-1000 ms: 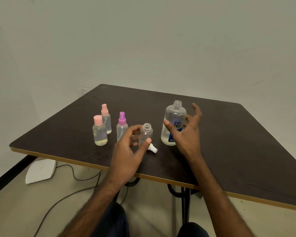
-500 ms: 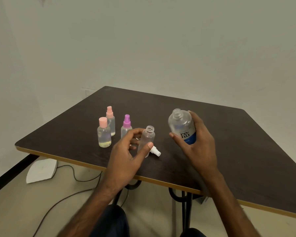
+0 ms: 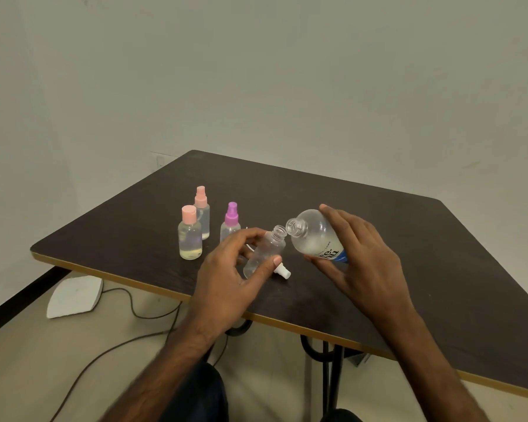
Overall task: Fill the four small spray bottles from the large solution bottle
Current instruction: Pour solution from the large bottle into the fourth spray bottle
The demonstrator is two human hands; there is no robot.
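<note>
Bottle of solution (image 3: 313,237), clear, blue-labelled, uncapped; I see the right hand (image 3: 363,263) gripping it above the table (image 3: 439,269). Compared with half a second ago, it tips much further. Its long axis slants, mouth pointing left and down at the open neck of the small bottle (image 3: 264,254), which the left hand (image 3: 229,278) pinches.

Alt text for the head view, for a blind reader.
The right hand tilts a large clear solution bottle, mouth toward a small uncapped clear bottle gripped by the left hand, at a dark table. Two pink-capped spray bottles and a purple-capped one stand nearby.
</note>
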